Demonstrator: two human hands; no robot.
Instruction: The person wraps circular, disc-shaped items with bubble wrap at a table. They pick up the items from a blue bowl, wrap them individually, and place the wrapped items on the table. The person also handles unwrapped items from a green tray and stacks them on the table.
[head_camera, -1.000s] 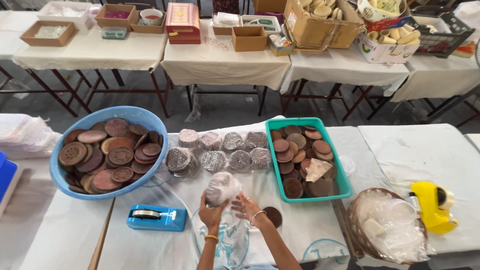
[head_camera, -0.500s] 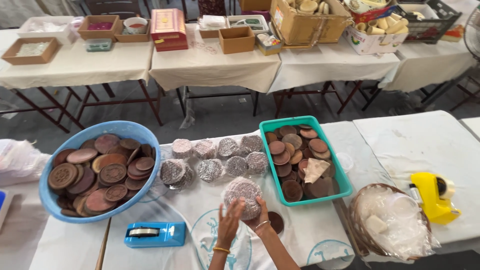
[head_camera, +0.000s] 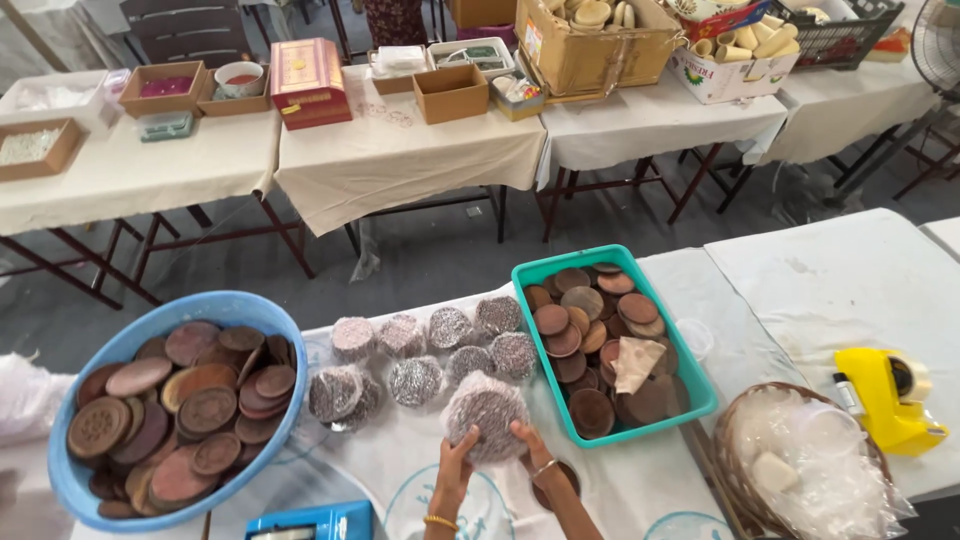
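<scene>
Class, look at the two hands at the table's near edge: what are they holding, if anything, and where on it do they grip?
Both hands hold one plastic-wrapped round disc: the left hand at its lower left edge, the right hand at its lower right edge.

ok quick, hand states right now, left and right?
Left hand: closed on the wrapped disc, left edge.
Right hand: closed on the same disc, lower right edge.
</scene>
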